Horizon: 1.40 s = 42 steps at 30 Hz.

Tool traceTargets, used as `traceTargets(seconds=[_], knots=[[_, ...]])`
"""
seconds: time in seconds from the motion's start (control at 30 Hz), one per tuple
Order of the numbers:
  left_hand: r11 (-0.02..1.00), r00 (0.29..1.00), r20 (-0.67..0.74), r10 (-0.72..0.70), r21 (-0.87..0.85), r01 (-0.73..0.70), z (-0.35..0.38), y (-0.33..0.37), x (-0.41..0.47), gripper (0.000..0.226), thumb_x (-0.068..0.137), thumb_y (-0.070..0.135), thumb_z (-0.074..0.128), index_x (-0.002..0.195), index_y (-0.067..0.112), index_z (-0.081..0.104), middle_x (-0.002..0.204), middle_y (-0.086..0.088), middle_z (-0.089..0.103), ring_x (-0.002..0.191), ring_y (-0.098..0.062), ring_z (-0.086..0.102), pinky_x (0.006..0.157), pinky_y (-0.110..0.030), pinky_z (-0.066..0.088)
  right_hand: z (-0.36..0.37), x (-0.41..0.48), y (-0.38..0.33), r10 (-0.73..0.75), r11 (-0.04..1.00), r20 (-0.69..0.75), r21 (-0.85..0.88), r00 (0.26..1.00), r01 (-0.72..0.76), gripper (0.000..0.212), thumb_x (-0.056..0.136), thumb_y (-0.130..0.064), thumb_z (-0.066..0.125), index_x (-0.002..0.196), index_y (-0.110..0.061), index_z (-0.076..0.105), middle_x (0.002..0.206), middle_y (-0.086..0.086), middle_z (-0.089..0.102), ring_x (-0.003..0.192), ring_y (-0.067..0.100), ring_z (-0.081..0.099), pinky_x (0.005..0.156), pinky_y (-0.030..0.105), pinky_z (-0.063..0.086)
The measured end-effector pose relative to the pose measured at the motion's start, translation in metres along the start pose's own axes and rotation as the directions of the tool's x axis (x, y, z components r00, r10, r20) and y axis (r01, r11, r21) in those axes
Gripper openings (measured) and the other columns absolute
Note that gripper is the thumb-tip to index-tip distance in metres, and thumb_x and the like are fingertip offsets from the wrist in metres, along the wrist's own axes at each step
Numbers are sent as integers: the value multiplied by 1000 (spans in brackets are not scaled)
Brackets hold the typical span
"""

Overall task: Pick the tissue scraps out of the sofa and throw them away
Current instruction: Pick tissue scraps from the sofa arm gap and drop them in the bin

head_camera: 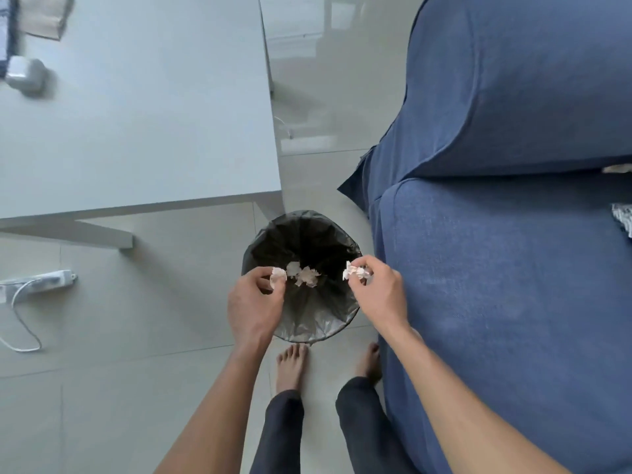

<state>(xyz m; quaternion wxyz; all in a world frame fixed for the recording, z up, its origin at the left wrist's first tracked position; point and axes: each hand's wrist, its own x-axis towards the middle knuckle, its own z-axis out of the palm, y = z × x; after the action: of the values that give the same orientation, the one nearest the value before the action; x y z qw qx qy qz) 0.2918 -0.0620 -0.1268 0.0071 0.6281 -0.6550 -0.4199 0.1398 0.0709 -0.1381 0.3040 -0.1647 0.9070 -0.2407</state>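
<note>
A round bin (318, 323) lined with a black bag stands on the floor between the table and the blue sofa (506, 275). Both hands hover over its mouth. My left hand (254, 302) pinches a white tissue scrap (278, 277) at the bin's left rim. My right hand (379, 292) pinches another white tissue scrap (354, 271) at the right rim. Two loose tissue scraps (302, 273) show against the dark inside of the bin, between the hands. At the right edge, a pale scrap (617, 168) peeks from the gap under the sofa's back cushion.
A white table (143, 124) fills the upper left, with a small white box (25, 77) and a brown packet (44, 15) on it. A white power strip (41, 280) with its cable lies on the tiled floor at left. My bare feet stand just behind the bin.
</note>
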Motion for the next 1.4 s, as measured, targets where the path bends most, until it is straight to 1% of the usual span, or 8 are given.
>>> traceTargets(seconds=[0.1, 0.23, 0.37, 0.53, 0.73, 0.9, 1.07, 1.4], knots=[[1000, 999, 39, -1, 14, 0, -1, -11, 2, 18, 92, 39, 69, 103, 27, 77, 79, 9, 68, 73, -10, 65, 67, -26, 44, 16, -6, 1, 46, 996, 53, -76, 998, -42, 13, 91, -32, 67, 104, -31, 69, 87, -3, 71, 80, 20, 65, 66, 36, 54], [999, 996, 87, -1, 47, -3, -2, -20, 5, 20, 91, 37, 69, 106, 27, 77, 84, 8, 70, 75, -12, 66, 69, -27, 46, 31, -8, 3, 103, 992, 111, -87, 988, -94, 19, 92, -29, 69, 111, -27, 68, 72, -7, 68, 82, 18, 67, 75, 36, 56], [996, 989, 147, -7, 94, -7, -3, -27, 14, 20, 91, 36, 70, 106, 24, 76, 89, 4, 74, 85, -17, 70, 77, -31, 54, 40, -10, 6, 171, 983, 163, -100, 972, -156, 23, 91, -30, 69, 114, -29, 65, 74, -6, 73, 83, 20, 72, 85, 38, 57], [993, 984, 178, -13, 114, -7, -5, -28, 19, 20, 91, 36, 70, 104, 23, 75, 88, 5, 75, 87, -16, 71, 78, -32, 56, 46, -13, 8, 209, 976, 158, -100, 965, -195, 15, 93, -32, 64, 108, -30, 68, 76, -7, 73, 91, 20, 68, 80, 35, 54], [996, 979, 203, -19, 91, 0, 6, -24, 16, 19, 88, 34, 73, 104, 24, 73, 83, 8, 71, 85, -14, 70, 74, -29, 53, 47, -16, 13, 221, 975, 137, -17, 966, -221, 12, 94, -25, 62, 103, -26, 70, 69, -6, 69, 83, 26, 73, 85, 40, 58], [997, 947, 313, -78, 9, 79, 24, -18, 13, 26, 86, 25, 77, 111, 20, 72, 85, 4, 77, 85, -21, 76, 88, -43, 60, 42, -17, 23, 205, 979, 107, -7, 973, -205, 15, 95, -22, 61, 107, -22, 69, 74, -1, 73, 86, 25, 72, 87, 39, 56], [993, 911, 396, -115, 53, 102, 37, -24, 11, 32, 86, 18, 75, 118, 17, 71, 86, 4, 76, 88, -24, 76, 93, -43, 59, 35, -21, 33, 198, 979, 69, 26, 978, -200, 22, 95, -18, 62, 117, -19, 66, 73, -6, 67, 86, 24, 72, 87, 38, 55], [962, 940, 341, 4, 254, -96, 31, 5, 6, 18, 92, 21, 67, 108, 20, 74, 83, 8, 72, 89, -23, 74, 89, -41, 59, 2, -12, 25, 81, 993, -16, 82, 997, -79, 23, 95, -16, 58, 115, -21, 67, 67, -11, 62, 74, 15, 60, 72, 29, 43]])
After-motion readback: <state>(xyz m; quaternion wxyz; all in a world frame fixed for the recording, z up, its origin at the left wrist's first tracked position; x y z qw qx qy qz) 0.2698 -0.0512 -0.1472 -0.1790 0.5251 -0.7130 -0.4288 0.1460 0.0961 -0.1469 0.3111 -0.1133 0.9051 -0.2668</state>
